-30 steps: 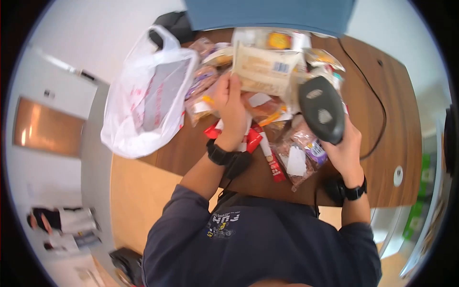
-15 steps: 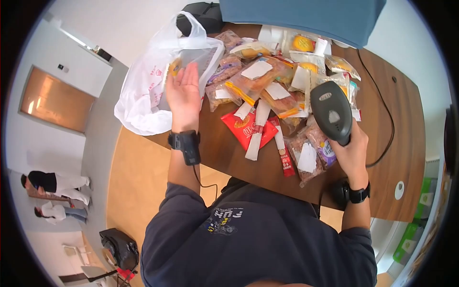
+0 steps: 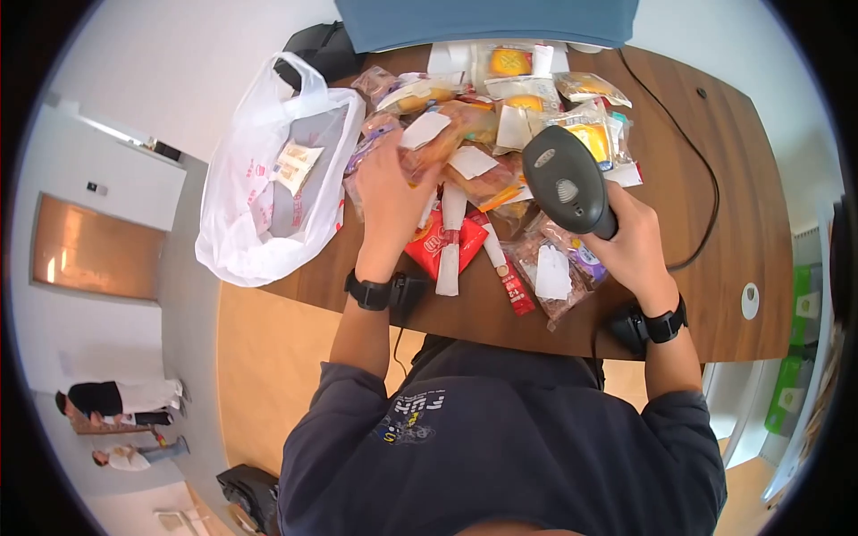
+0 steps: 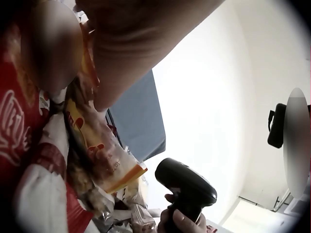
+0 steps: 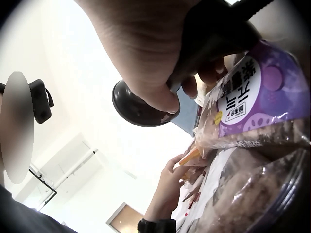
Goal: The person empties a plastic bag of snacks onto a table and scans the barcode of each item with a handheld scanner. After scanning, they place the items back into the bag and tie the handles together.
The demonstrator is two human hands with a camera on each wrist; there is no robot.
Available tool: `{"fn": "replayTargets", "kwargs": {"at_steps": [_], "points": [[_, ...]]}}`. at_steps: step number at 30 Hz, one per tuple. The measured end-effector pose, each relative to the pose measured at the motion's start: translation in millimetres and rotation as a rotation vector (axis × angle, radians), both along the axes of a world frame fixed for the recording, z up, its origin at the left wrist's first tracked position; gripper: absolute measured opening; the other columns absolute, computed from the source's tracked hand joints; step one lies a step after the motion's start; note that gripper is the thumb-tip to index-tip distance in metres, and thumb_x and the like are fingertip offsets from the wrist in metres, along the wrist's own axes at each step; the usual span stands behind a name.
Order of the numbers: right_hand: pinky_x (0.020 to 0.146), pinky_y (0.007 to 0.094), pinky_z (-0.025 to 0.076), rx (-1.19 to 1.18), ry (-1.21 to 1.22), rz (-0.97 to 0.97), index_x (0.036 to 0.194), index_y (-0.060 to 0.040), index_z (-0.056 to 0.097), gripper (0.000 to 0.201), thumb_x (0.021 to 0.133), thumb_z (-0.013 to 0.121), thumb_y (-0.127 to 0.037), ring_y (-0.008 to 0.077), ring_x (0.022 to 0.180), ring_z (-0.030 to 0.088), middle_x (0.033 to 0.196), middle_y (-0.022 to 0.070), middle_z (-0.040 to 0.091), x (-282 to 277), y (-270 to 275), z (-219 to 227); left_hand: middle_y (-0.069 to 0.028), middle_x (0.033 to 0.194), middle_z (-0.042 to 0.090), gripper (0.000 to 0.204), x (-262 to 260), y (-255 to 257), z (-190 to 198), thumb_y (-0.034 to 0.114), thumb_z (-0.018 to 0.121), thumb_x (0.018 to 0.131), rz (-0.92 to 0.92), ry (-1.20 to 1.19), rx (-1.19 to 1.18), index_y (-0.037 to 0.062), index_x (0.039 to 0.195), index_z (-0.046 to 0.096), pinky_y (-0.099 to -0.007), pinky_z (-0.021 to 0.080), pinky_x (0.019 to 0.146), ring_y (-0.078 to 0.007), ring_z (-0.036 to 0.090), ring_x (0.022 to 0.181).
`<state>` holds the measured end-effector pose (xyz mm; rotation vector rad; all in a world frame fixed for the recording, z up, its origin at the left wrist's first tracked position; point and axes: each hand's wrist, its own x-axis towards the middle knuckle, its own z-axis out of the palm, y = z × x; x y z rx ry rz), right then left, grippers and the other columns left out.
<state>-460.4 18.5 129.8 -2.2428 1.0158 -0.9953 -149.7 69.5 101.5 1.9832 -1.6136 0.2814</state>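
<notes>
In the head view my left hand [image 3: 391, 196] is on the near left side of the heap, its thumb and fingers round the end of a clear bread packet [image 3: 456, 125] with a white label. The right wrist view shows the left hand [image 5: 167, 187] against an orange-edged packet [image 5: 192, 156]. My right hand [image 3: 633, 246] grips a black handheld scanner [image 3: 565, 179] above the heap's right side. Left of the heap, a white plastic bag [image 3: 228, 205] stands open, with a small cream packet [image 3: 298, 167] inside.
A red packet [image 3: 438, 255] and a narrow red-and-white stick [image 3: 511, 288] lie near the table's front edge. Beside them is a purple-labelled packet [image 3: 585, 261]. A black cable [image 3: 693, 161] curves over the table [image 3: 742, 259] at right. A blue-grey panel [image 3: 492, 20] borders the back.
My left hand has moved from above the bag rightward onto the heap and taken hold of a packet. The small cream packet now rests in the bag. The right hand still holds the scanner.
</notes>
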Motion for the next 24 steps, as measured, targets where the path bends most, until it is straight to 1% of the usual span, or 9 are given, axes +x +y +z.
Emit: {"fn": "replayTargets", "kwargs": {"at_steps": [2, 3, 5, 6, 8, 12, 14, 21, 24], "points": [[0.070, 0.0397, 0.054, -0.046, -0.004, 0.021, 0.111, -0.0071, 0.062, 0.045, 0.069, 0.077, -0.011, 0.0347, 0.081, 0.067, 0.093, 0.0163, 0.068, 0, -1, 0, -0.0163, 0.122, 0.057, 0.058, 0, -2, 8, 0.025, 0.081, 0.073, -0.027, 0.227, -0.127, 0.0063, 0.122, 0.056, -0.0486, 0.039, 0.097, -0.0353, 0.053, 0.112], [0.070, 0.0397, 0.054, -0.037, -0.021, -0.014, 0.111, -0.0071, 0.062, 0.045, 0.069, 0.077, -0.011, 0.0347, 0.081, 0.067, 0.093, 0.0163, 0.068, 1, -1, 1, -0.0163, 0.122, 0.057, 0.058, -2, -2, 14, 0.025, 0.081, 0.073, -0.062, 0.212, -0.113, 0.0063, 0.122, 0.056, -0.0486, 0.039, 0.097, -0.0353, 0.053, 0.112], [0.070, 0.0404, 0.054, -0.052, 0.017, 0.038, 0.113, -0.0079, 0.061, 0.047, 0.069, 0.078, -0.012, 0.0346, 0.082, 0.067, 0.093, 0.0159, 0.068, -2, -1, 4, -0.0125, 0.111, 0.060, 0.036, -11, 0, 25, 0.007, 0.079, 0.071, -0.126, 0.131, -0.293, 0.0058, 0.103, 0.062, -0.0447, 0.045, 0.091, -0.0340, 0.055, 0.106], [0.069, 0.0403, 0.054, -0.054, 0.014, 0.044, 0.114, -0.0082, 0.060, 0.049, 0.069, 0.077, -0.012, 0.0344, 0.081, 0.067, 0.093, 0.0149, 0.068, -4, -1, 4, -0.0125, 0.111, 0.060, 0.036, -18, 0, 30, 0.007, 0.079, 0.071, -0.171, 0.123, -0.277, 0.0058, 0.103, 0.062, -0.0447, 0.045, 0.091, -0.0340, 0.055, 0.106], [0.069, 0.0400, 0.054, -0.062, -0.024, 0.015, 0.114, -0.0080, 0.060, 0.049, 0.069, 0.078, -0.012, 0.0340, 0.081, 0.067, 0.092, 0.0144, 0.068, -5, 0, 2, -0.0134, 0.108, 0.057, 0.021, -29, 1, 38, -0.004, 0.072, 0.074, -0.297, 0.015, -0.392, 0.0028, 0.092, 0.062, -0.0421, 0.046, 0.095, -0.0299, 0.057, 0.105], [0.067, 0.0389, 0.053, -0.113, -0.149, 0.025, 0.114, -0.0065, 0.060, 0.048, 0.069, 0.077, -0.011, 0.0331, 0.079, 0.066, 0.089, 0.0129, 0.067, -4, 0, 3, -0.0133, 0.110, 0.056, 0.020, -41, -8, 43, -0.013, 0.067, 0.073, -0.486, -0.063, -0.516, 0.0024, 0.084, 0.061, -0.0423, 0.047, 0.097, -0.0308, 0.059, 0.107], [0.066, 0.0387, 0.053, -0.127, -0.157, 0.003, 0.113, -0.0060, 0.060, 0.047, 0.069, 0.077, -0.011, 0.0332, 0.077, 0.066, 0.086, 0.0134, 0.066, -7, 1, 2, -0.0127, 0.109, 0.056, 0.021, -52, -10, 48, -0.015, 0.065, 0.074, -0.588, 0.066, -0.591, 0.0031, 0.083, 0.059, -0.0441, 0.048, 0.098, -0.0326, 0.059, 0.111], [0.064, 0.0391, 0.052, -0.088, -0.232, -0.060, 0.108, -0.0044, 0.059, 0.045, 0.069, 0.079, -0.014, 0.0351, 0.072, 0.065, 0.079, 0.0174, 0.063, -9, -2, -3, -0.0122, 0.109, 0.055, 0.022, -57, -7, 39, -0.017, 0.063, 0.075, -0.553, 0.169, -0.609, 0.0028, 0.083, 0.056, -0.0449, 0.049, 0.098, -0.0341, 0.057, 0.116], [0.065, 0.0391, 0.052, -0.081, -0.186, -0.075, 0.109, -0.0031, 0.059, 0.046, 0.069, 0.079, -0.012, 0.0362, 0.073, 0.065, 0.081, 0.0179, 0.064, -7, 1, -1, -0.0130, 0.111, 0.054, 0.021, -52, -4, 40, -0.016, 0.063, 0.077, -0.507, 0.115, -0.620, 0.0025, 0.084, 0.056, -0.0416, 0.049, 0.095, -0.0303, 0.058, 0.112]]}}
